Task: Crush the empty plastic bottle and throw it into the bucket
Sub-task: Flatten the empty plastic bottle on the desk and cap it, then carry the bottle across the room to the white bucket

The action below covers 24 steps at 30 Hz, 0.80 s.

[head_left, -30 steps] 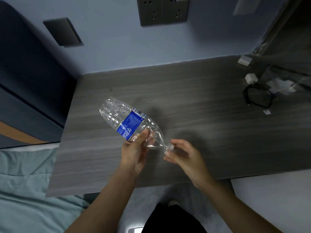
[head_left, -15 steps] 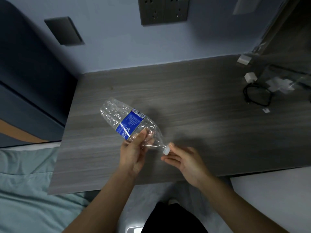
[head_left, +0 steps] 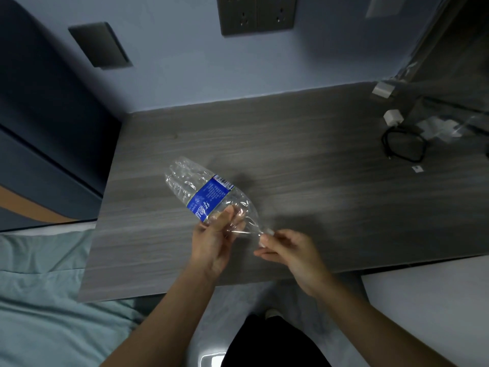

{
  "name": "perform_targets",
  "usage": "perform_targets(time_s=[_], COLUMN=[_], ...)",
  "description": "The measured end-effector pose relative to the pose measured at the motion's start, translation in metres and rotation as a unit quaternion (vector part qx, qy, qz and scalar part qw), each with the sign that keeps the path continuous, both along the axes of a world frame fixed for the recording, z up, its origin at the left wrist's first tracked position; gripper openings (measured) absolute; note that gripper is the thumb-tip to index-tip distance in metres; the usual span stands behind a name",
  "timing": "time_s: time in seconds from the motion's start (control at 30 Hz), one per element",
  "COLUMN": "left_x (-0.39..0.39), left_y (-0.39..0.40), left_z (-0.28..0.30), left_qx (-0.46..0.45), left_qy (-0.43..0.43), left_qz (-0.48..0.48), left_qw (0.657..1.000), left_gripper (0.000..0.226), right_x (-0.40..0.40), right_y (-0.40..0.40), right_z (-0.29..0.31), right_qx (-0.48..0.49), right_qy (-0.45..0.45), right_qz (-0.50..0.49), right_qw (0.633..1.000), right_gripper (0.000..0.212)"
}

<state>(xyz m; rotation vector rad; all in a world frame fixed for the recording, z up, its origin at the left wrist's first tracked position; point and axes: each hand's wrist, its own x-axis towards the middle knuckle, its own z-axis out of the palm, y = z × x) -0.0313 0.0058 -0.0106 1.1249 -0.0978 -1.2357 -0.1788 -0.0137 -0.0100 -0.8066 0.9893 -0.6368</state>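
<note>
Bottle held over the table in two hands

Bottle (head_left: 209,196) is clear plastic with a blue label (head_left: 210,198) around its middle. From the head camera, it is lifted up over the grey wooden table (head_left: 317,186), tilted, with its bottom pointing up and to the left and its neck pointing down and to the right. It looks empty and a bit dented.

The left hand (head_left: 214,242) is wrapped around the lower part of the bottle, just below the label, with the thumb on top. The right hand (head_left: 288,250) pinches the neck end, where the small white cap (head_left: 270,231) is. The cap is blurry, so it is hard to tell if it is on tight.

Far off on the right side of the table lies a black cable (head_left: 402,147) in a loop, with a small white plug (head_left: 393,117) near it. On the wall behind the table are power sockets (head_left: 255,13). A light green blanket (head_left: 39,300) is on the left, beside the table
</note>
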Motion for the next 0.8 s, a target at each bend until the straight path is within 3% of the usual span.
perform_targets(time_s=[0.17,0.3,0.43,0.6,0.73,0.8], left_x=[0.000,-0.004,-0.009,-0.019,-0.032,-0.036], left_y=[0.002,0.005,0.011,0.027,0.047,0.057], left_z=[0.002,0.006,0.011,0.013,0.010,0.002], left_qx=[0.016,0.019,0.058,0.058,0.038,0.042], left_qy=[-0.006,-0.030,-0.150,-0.308,-0.388,-0.441], left_qz=[-0.020,-0.035,-0.070,-0.171,-0.285,-0.343], left_qw=[1.000,0.999,0.985,0.934,0.875,0.829], left_gripper=[0.016,0.016,0.012,0.013,0.014,0.010], right_x=[-0.002,-0.008,-0.034,-0.083,-0.121,-0.138], right_y=[0.006,0.015,0.020,0.035,0.064,0.082], right_z=[-0.002,-0.004,-0.006,-0.018,-0.036,-0.047], right_qx=[0.060,0.077,0.083,0.080,0.089,0.101], right_qy=[-0.045,-0.032,-0.012,0.049,0.108,0.136], right_qz=[-0.011,0.012,-0.008,-0.015,-0.034,-0.049], right_qw=[0.997,0.996,0.996,0.995,0.990,0.984], right_gripper=[0.013,0.014,0.012,0.029,0.030,0.032])
